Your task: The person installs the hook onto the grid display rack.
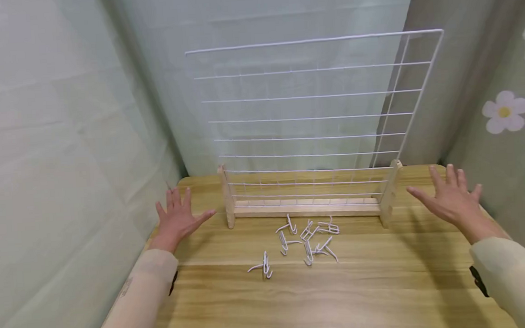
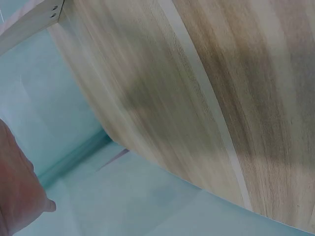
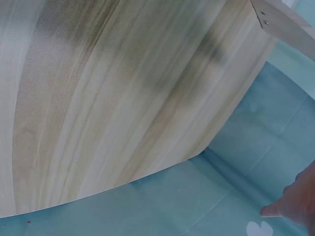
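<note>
A white wire grid rack (image 1: 310, 138) stands upright at the back of the table in a pale wooden base (image 1: 305, 206). In front of it lies a loose group of several white wire hooks (image 1: 308, 251). My left hand (image 1: 175, 219), fingers spread, is over the table's left side, apart from the base. On the opposite side my right hand (image 1: 454, 200) is spread the same way near the right edge. Both hands hold nothing. Each wrist view catches only part of its hand at the frame's edge.
The wood-grain table (image 1: 298, 302) has rounded far corners. Pale green cloth (image 1: 63, 146) hangs along the left and behind the rack. On the right, the curtain has a white flower print (image 1: 505, 112).
</note>
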Action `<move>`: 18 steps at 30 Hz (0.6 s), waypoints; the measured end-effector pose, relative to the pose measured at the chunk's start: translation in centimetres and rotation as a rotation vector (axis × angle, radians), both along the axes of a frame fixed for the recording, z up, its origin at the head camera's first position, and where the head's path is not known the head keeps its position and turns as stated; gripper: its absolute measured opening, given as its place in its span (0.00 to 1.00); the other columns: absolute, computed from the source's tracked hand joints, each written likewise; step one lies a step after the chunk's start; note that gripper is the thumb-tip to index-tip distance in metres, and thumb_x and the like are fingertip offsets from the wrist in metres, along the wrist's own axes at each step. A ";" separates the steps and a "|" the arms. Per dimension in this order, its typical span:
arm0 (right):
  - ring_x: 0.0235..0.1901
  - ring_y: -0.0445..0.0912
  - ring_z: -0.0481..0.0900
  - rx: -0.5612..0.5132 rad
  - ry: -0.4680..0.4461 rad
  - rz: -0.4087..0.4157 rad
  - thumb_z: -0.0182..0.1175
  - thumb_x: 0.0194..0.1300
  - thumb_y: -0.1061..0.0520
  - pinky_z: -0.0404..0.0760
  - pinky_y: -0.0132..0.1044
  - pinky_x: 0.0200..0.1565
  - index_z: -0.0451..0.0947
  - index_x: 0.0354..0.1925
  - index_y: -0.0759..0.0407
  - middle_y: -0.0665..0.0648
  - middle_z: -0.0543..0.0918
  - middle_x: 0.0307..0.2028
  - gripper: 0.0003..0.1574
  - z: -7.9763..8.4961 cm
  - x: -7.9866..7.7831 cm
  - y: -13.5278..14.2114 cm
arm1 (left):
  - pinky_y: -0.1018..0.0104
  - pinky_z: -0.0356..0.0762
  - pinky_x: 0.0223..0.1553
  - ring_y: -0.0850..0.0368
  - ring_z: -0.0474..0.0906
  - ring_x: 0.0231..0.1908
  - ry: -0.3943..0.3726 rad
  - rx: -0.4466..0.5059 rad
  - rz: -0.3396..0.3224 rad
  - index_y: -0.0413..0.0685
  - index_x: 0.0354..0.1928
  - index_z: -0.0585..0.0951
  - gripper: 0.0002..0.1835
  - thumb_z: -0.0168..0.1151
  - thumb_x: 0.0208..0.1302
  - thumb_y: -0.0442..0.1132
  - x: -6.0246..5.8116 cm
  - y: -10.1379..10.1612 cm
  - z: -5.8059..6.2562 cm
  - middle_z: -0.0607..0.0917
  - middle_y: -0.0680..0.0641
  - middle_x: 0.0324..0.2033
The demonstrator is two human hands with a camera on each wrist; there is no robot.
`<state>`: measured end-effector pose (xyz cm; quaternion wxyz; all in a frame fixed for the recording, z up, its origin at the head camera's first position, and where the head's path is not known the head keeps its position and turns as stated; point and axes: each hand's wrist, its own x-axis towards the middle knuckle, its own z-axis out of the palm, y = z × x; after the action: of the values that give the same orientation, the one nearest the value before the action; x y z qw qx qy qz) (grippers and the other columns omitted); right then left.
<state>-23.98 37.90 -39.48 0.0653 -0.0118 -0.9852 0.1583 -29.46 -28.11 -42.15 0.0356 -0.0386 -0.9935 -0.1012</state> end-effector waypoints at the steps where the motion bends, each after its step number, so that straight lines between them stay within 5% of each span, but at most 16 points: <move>1: 0.69 0.75 0.21 -0.003 0.001 0.004 0.41 0.69 0.24 0.25 0.82 0.53 0.30 0.77 0.62 0.80 0.26 0.71 0.62 0.1 -0.1 -0.1 | 0.27 0.16 0.61 0.32 0.20 0.72 0.001 0.001 -0.001 0.35 0.77 0.42 0.62 0.45 0.60 0.79 0.1 -0.1 0.0 0.31 0.26 0.73; 18: 0.71 0.74 0.30 -0.105 0.052 0.079 0.41 0.74 0.29 0.33 0.80 0.58 0.35 0.78 0.60 0.78 0.31 0.73 0.54 2.6 -1.2 -2.5 | 0.26 0.20 0.62 0.30 0.28 0.73 0.038 -0.008 -0.048 0.33 0.76 0.46 0.60 0.47 0.61 0.77 0.2 1.4 1.1 0.36 0.25 0.74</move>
<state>-25.21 35.45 -36.89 0.0840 0.0276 -0.9732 0.2125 -29.29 -26.69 -41.03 0.0518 -0.0646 -0.9918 -0.0975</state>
